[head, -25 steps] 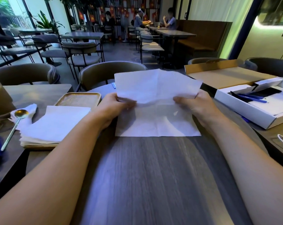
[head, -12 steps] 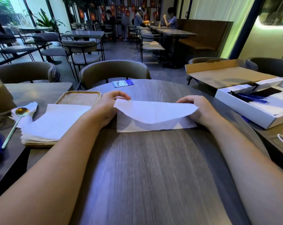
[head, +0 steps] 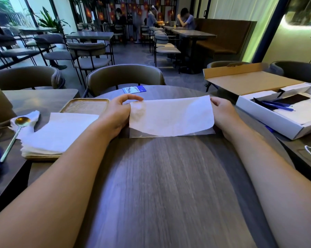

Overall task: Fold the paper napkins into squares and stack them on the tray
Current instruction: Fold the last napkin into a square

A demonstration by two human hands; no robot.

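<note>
A white paper napkin (head: 170, 117) lies on the round wooden table (head: 169, 185), folded over on itself, its upper layer curving down over the lower one. My left hand (head: 116, 115) pinches its left edge and my right hand (head: 222, 113) pinches its right edge. A wooden tray (head: 85, 106) sits to the left, beyond my left hand, with nothing on it. A stack of unfolded white napkins (head: 56, 135) rests on another board at the left.
A gold spoon (head: 17, 131) lies on a crumpled napkin at far left. A blue card (head: 134, 89) sits at the table's far edge. An open white box (head: 283, 111) with blue pens and a cardboard lid (head: 246, 81) stand at right. A chair (head: 124, 77) faces me.
The napkin was held up open a second ago; its top half has been brought down toward me over the lower half, and both hands now hold the folded sheet near the table.
</note>
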